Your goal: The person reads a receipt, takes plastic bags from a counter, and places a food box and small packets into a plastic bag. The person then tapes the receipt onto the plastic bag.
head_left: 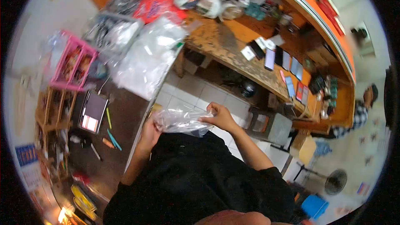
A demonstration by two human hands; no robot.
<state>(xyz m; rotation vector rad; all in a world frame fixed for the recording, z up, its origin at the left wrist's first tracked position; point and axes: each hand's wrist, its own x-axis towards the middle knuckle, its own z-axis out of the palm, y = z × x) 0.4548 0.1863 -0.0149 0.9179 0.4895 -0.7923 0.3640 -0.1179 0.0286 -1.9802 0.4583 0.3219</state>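
Plastic bag (181,119) between left hand (151,131) and right hand (218,117), forearms angled inward.

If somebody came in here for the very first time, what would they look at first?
Probably the shiny clear bag in the middle, held by the left hand and the right hand. Next might come the bright pink basket at the picture's left, then the red bag near the top, just beyond the big clear plastic.
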